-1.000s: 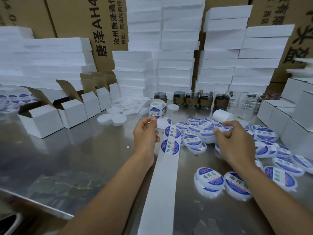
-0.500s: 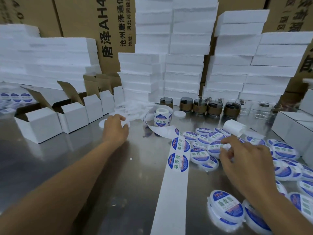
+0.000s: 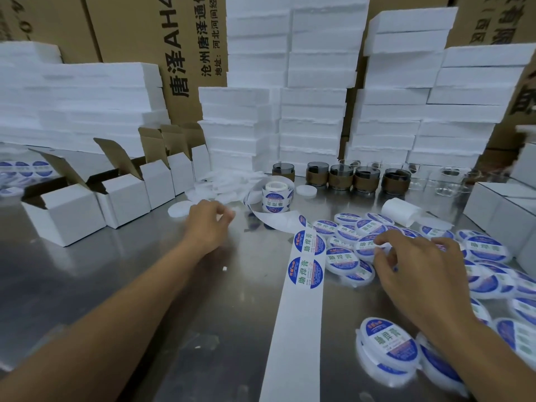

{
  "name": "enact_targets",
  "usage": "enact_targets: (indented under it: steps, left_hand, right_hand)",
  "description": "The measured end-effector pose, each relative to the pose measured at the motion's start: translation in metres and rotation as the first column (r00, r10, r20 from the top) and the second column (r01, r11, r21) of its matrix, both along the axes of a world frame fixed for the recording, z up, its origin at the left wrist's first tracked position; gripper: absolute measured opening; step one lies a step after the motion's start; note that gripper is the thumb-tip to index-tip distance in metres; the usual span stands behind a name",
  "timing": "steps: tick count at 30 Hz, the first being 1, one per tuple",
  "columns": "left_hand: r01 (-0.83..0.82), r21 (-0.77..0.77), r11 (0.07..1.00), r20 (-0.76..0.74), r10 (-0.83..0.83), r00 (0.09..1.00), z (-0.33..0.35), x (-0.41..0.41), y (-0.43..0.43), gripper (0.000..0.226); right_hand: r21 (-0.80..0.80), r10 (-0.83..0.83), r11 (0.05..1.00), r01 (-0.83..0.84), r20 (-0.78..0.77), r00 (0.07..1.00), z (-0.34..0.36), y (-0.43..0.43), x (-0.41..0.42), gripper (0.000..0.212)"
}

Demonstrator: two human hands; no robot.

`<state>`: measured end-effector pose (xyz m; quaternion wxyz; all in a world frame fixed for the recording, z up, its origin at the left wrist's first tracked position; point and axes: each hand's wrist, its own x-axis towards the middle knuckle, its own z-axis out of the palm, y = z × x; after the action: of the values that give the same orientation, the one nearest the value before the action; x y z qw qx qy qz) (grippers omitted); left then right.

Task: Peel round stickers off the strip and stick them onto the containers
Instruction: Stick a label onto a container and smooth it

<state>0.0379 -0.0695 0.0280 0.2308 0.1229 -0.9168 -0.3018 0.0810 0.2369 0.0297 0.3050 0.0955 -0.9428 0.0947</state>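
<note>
Left hand (image 3: 208,224) has left the strip (image 3: 295,329) and reached the blank containers (image 3: 177,210); fingers curled, hold not discernible. Right hand (image 3: 414,274), fingers spread, presses a labelled container (image 3: 367,248). Strip lies flat between both hands, 2 stickers (image 3: 306,271) uppermost.

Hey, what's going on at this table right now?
A person is labelling small round containers at a metal table. The right hand rests its fingertips on a labelled container in the pile, while the left hand is out by the plain white discs near the sticker roll; whether it holds one is unclear. The strip lies between the hands with stickers on it.
</note>
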Motion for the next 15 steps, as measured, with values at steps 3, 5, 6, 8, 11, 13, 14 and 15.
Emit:
enact_targets:
  steps: [3,5,6,8,11,13,14,15]
  left_hand:
    - [0.145,0.406,0.902,-0.186,-0.073,0.98,0.018,0.025,0.042,0.028]
    - [0.29,0.625,0.725,-0.279,-0.14,0.95,0.027,0.04,0.067,0.026]
    - [0.359,0.707,0.609,-0.315,-0.183,0.931,0.03,0.046,0.078,0.025]
    - [0.454,0.783,0.425,-0.361,-0.283,0.889,0.033,0.057,0.098,0.024]
    - [0.495,0.818,0.294,-0.364,-0.402,0.84,0.025,0.066,0.119,0.019]
    - [0.485,0.839,0.246,-0.354,-0.429,0.831,0.019,0.068,0.124,0.018]
    - [0.485,0.838,0.249,-0.348,-0.441,0.827,0.017,0.068,0.124,0.018]
    - [0.486,0.835,0.259,-0.337,-0.457,0.823,0.015,0.069,0.124,0.019]
  right_hand:
    - [0.001,0.002,1.0,-0.002,0.03,1.0,0.001,0.0,0.002,0.014]
    - [-0.023,-0.003,1.0,0.004,0.042,0.999,0.003,0.001,0.002,0.014]
    - [-0.037,-0.003,0.999,0.004,0.036,0.999,0.004,0.001,0.002,0.014]
    - [-0.077,0.02,0.997,-0.02,0.005,1.0,0.005,0.001,0.003,0.012]
    - [-0.298,0.133,0.944,-0.143,-0.053,0.99,0.006,-0.007,0.008,0.012]
    - [-0.648,0.255,0.733,-0.207,-0.02,0.967,0.009,-0.014,0.01,0.013]
    - [-0.801,0.331,0.57,-0.183,0.02,0.943,0.012,-0.018,0.01,0.013]
    - [-0.897,0.411,0.42,-0.136,0.054,0.91,0.014,-0.022,0.01,0.012]
